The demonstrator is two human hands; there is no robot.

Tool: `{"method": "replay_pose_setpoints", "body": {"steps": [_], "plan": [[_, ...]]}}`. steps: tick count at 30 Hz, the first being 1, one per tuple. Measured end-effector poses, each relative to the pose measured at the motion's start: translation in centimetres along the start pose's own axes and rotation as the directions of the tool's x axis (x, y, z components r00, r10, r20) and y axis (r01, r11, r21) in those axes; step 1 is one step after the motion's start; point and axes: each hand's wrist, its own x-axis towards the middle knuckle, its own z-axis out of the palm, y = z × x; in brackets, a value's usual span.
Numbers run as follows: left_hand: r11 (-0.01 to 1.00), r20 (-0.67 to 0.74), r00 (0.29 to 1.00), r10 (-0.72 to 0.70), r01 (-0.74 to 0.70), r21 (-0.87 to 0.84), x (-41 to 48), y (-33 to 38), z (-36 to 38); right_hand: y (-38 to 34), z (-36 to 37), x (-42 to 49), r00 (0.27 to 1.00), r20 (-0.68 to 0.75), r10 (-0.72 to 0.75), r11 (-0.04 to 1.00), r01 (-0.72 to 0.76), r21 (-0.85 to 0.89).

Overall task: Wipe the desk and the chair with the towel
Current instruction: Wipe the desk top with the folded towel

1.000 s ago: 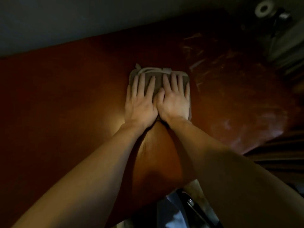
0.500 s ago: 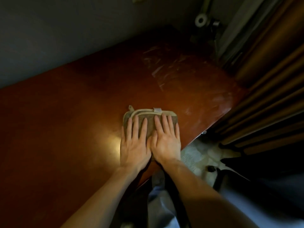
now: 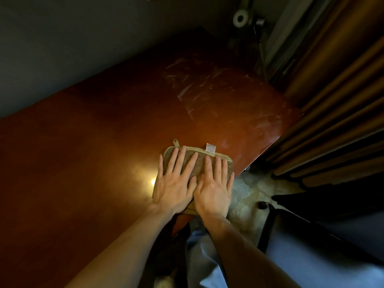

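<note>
Brown folded towel [image 3: 199,163] lies at the table's [image 3: 93,152] near right edge, left hand [image 3: 174,183] and right hand [image 3: 214,188] pressing flat, fingers straight, side by side; bare tabletop stretches leftward.

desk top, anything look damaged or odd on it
Yes: the desk has pale scratches and smeary streaks over its far right part, where the rest of the top looks smooth. The towel, pressed flat under the left hand and right hand, sits right at the near edge.
</note>
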Motion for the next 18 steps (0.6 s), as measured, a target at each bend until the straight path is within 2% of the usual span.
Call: {"method": "replay_pose_setpoints", "body": {"steps": [4, 8, 13, 18], "plan": [[0.997, -0.016, 0.998, 0.068, -0.069, -0.024, 2.6, -0.5, 0.0, 0.2, 0.4, 1.8, 0.998, -0.060, 0.033, 0.999, -0.032, 0.025], [0.996, -0.033, 0.997, 0.076, -0.078, -0.047, 5.3, -0.4, -0.2, 0.5, -0.1, 4.5, 0.997, -0.069, 0.029, 1.000, -0.028, 0.012], [0.999, -0.069, 0.996, -0.048, 0.047, -0.023, 6.7, -0.1, -0.3, 1.0, -0.5, 8.0, 0.995, -0.034, -0.099, 0.993, 0.096, -0.062], [0.969, -0.115, 0.963, -0.245, 0.238, -0.074, 10.5, -0.2, -0.5, 0.3, -1.2, 14.5, 0.949, 0.035, -0.312, 0.946, 0.314, -0.079]]}}
